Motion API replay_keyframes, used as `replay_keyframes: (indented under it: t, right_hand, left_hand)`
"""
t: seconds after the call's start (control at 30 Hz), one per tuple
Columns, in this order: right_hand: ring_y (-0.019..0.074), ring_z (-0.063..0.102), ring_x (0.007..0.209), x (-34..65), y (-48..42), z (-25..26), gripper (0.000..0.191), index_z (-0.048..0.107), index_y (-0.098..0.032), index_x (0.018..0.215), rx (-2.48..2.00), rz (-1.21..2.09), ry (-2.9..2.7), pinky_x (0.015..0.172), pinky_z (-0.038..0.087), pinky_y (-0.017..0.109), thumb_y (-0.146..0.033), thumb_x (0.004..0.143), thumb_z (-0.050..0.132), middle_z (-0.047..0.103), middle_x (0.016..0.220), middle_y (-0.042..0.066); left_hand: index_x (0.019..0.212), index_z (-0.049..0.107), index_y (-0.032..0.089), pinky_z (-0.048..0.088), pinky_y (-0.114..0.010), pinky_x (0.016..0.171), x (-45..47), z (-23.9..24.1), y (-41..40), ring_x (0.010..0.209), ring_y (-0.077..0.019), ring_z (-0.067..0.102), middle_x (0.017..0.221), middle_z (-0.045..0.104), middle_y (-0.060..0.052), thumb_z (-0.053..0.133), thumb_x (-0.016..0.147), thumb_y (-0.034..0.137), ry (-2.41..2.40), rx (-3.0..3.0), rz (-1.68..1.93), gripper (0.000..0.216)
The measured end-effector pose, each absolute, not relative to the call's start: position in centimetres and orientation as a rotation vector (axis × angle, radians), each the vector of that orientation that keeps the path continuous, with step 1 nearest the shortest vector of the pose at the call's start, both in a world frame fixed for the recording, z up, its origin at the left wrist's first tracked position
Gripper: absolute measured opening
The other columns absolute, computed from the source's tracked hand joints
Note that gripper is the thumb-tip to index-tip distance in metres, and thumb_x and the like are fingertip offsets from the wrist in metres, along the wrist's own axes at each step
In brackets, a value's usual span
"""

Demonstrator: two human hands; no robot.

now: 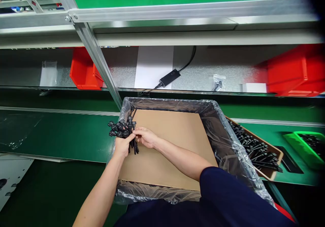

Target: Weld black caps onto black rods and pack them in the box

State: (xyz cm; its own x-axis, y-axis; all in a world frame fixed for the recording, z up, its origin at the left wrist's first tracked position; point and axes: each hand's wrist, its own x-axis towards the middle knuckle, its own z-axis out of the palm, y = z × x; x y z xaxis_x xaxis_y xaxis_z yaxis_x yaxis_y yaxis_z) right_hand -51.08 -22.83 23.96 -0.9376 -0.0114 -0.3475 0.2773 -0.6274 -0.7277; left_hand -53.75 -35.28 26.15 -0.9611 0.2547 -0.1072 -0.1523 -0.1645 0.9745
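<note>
My left hand [123, 145] is closed around a bundle of black cables [122, 128] with thick round connector ends fanning out above the fist. My right hand [146, 137] meets it from the right, fingertips pinched on one cable at the bundle's side. Short ribbed ends hang below the fingers. Both hands are over the left part of a cardboard sheet [167, 145], which lies inside a large box lined with clear plastic [228, 135]. A few dark cable ends show at the box's far left corner.
Right of the box stand a tray of black parts [254, 149] and a green bin [304, 149]. On the shelf behind are two red bins [85, 71] [291, 71], a black adapter [170, 77] and a small plastic bag [218, 82]. A slanted metal post [99, 58] rises behind the box.
</note>
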Motion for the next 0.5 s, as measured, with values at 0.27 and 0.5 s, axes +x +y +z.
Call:
replay_keyframes:
  t: [0.27, 0.5]
  right_hand:
    - [0.0083, 0.046, 0.043, -60.0, -17.3, 20.5, 0.029, 0.043, -0.020, 0.067, 1.016, -2.091, 2.041, 0.046, 0.042, 0.019, -0.023, 0.086, 0.065, 0.049, 0.050, -0.005]
    - [0.0192, 0.063, 0.061, -65.5, -17.6, 19.3, 0.024, 0.054, -0.018, 0.065, 1.023, -1.712, 2.318, 0.060, 0.046, 0.025, -0.014, 0.079, 0.072, 0.058, 0.050, 0.003]
  left_hand:
    - [0.082, 0.073, 0.015, 0.051, -0.030, 0.069, -54.4, 26.1, -35.6, 0.067, -0.0145, 0.064, 0.082, 0.073, -0.004, 0.086, 0.054, 0.024, 1.849, -0.111, 2.263, 0.033]
    - [0.087, 0.074, 0.015, 0.053, -0.034, 0.073, -54.5, 25.8, -35.7, 0.076, -0.0199, 0.069, 0.087, 0.076, -0.008, 0.086, 0.053, 0.025, 1.881, -0.108, 2.222, 0.037]
